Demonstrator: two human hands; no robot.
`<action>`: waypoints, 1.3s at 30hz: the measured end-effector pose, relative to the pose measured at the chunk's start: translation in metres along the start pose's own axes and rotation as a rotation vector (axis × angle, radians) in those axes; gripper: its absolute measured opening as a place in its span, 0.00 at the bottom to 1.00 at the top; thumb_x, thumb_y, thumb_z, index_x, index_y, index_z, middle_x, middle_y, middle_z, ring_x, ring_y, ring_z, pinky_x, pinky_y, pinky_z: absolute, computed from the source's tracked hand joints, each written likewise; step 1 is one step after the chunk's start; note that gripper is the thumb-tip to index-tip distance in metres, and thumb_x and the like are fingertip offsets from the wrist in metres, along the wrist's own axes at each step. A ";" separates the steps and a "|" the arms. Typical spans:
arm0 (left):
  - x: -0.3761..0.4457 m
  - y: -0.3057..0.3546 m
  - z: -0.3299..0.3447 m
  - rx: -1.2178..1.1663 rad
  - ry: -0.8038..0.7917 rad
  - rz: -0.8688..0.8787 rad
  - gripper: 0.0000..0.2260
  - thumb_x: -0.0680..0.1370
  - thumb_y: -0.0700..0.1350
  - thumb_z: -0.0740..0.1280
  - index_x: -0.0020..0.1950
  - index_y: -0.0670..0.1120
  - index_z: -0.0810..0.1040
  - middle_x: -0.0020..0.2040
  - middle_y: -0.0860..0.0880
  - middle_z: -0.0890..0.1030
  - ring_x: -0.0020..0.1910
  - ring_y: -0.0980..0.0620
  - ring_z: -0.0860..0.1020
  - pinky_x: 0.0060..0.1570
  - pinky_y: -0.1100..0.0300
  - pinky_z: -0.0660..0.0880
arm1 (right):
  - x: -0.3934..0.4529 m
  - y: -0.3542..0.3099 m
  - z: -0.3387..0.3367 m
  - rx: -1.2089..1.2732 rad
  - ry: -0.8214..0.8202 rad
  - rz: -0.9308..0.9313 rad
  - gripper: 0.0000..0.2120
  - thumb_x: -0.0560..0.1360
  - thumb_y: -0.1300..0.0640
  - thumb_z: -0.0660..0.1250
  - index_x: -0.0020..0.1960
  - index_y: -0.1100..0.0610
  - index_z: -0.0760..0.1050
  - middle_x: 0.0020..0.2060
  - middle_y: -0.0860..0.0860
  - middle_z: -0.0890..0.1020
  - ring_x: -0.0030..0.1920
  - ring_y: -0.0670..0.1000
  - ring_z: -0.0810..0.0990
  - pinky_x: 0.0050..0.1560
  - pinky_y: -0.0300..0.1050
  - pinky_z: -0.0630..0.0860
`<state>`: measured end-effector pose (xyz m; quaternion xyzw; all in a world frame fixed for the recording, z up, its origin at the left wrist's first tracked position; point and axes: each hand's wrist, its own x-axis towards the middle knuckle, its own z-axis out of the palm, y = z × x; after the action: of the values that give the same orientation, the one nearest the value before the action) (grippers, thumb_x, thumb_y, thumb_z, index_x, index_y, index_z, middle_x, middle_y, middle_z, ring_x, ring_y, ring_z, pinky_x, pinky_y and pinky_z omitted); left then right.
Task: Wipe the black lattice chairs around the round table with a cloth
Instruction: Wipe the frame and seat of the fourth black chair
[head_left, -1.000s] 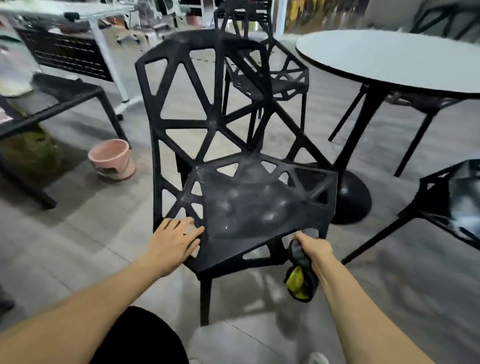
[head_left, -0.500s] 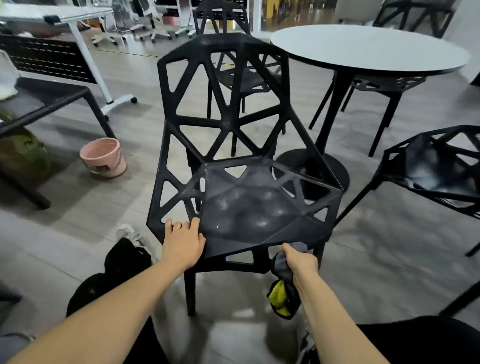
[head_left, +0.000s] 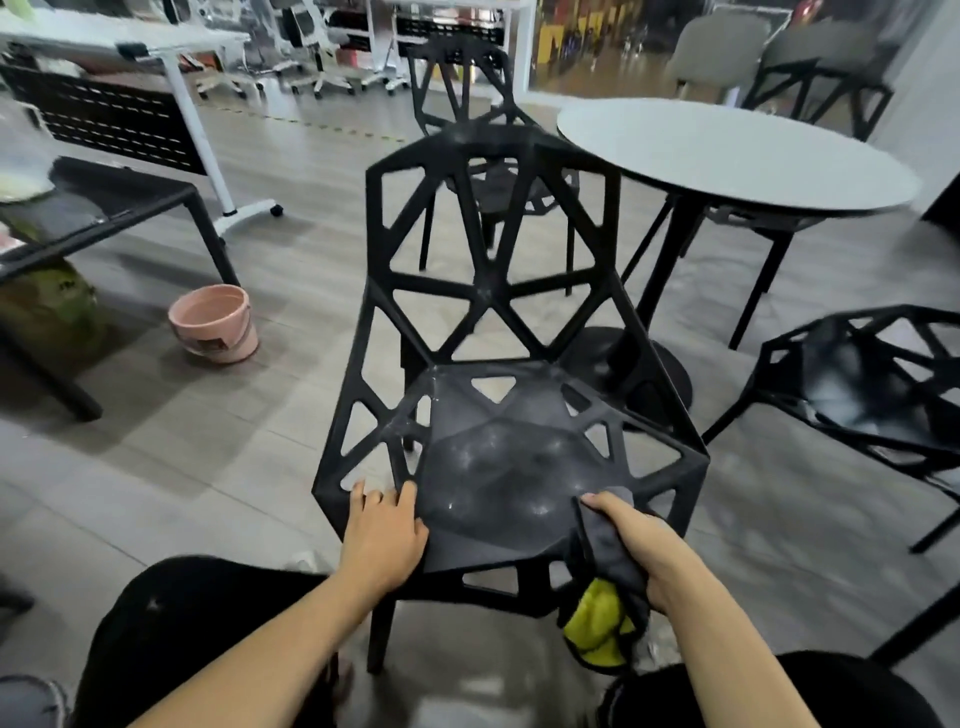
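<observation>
A black lattice chair (head_left: 498, 291) stands right in front of me, its dusty seat (head_left: 498, 467) facing me. My left hand (head_left: 382, 535) rests on the seat's front left edge, fingers straight. My right hand (head_left: 631, 540) grips a grey and yellow cloth (head_left: 602, 587) at the seat's front right corner; the cloth's upper end lies on the seat and its yellow part hangs below the edge. The round grey table (head_left: 727, 156) stands behind the chair to the right.
Another lattice chair (head_left: 872, 384) sits at the right, one (head_left: 467, 104) behind the near chair, one (head_left: 826, 93) beyond the table. A pink bucket (head_left: 213, 322) stands on the floor at left, by a low black bench (head_left: 104, 208). My knees fill the bottom edge.
My right hand rose with the cloth from below the seat's front edge onto its front right corner. My view dropped lower and closer to the chair. The left hand stayed on the edge.
</observation>
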<state>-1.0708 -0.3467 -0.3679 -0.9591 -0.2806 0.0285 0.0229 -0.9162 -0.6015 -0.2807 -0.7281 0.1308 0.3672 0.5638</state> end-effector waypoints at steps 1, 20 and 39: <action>0.002 -0.001 -0.004 0.005 -0.032 0.024 0.19 0.72 0.52 0.64 0.59 0.45 0.78 0.44 0.44 0.85 0.47 0.39 0.82 0.66 0.39 0.69 | -0.002 -0.019 0.009 0.072 -0.036 -0.040 0.12 0.75 0.53 0.71 0.44 0.63 0.79 0.37 0.58 0.85 0.40 0.59 0.84 0.42 0.50 0.80; 0.192 -0.056 -0.185 -0.586 0.518 -0.008 0.15 0.81 0.47 0.62 0.68 0.49 0.73 0.58 0.50 0.78 0.55 0.48 0.75 0.58 0.52 0.74 | 0.064 -0.347 0.138 0.109 0.085 -0.736 0.20 0.69 0.53 0.78 0.57 0.60 0.80 0.45 0.54 0.85 0.45 0.52 0.85 0.38 0.41 0.77; 0.386 -0.042 -0.257 -0.336 0.705 -0.178 0.13 0.86 0.50 0.55 0.52 0.46 0.75 0.47 0.43 0.81 0.47 0.37 0.77 0.43 0.50 0.65 | 0.156 -0.493 0.209 -1.492 0.152 -1.668 0.28 0.75 0.30 0.53 0.64 0.45 0.76 0.56 0.50 0.79 0.55 0.57 0.78 0.55 0.53 0.73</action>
<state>-0.7511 -0.1103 -0.1257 -0.8725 -0.3381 -0.3508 -0.0369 -0.5905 -0.2121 -0.0494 -0.7640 -0.6166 -0.1844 0.0464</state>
